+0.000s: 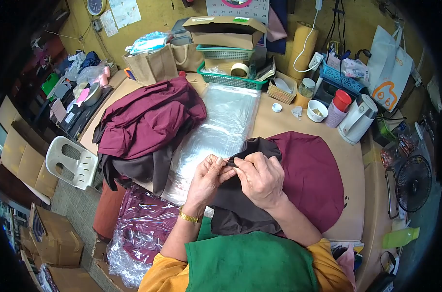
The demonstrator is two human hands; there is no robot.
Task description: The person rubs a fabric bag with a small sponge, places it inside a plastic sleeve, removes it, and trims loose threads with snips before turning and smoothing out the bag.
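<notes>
A maroon and black garment (306, 177) is spread over the near part of the table, its black part lying toward my body. My left hand (210, 176) pinches a black edge of this garment between thumb and fingers. Close beside it, my right hand (261, 177) grips the same edge, fingertips almost meeting the left ones. The black edge is raised a little above the cloth, and the fingers hide most of it. Left of my hands lies a heap of maroon and black garments (150, 119). Flat clear plastic bags (226, 109) are stacked between the heap and the garment.
Green baskets (230, 80) with a cardboard box (226, 31) on top stand at the back. A kettle (358, 119), a red-lidded container (341, 100) and a white bowl (317, 112) line the right. Plastic-wrapped maroon garments (143, 228) sit low left, near a white chair (71, 163).
</notes>
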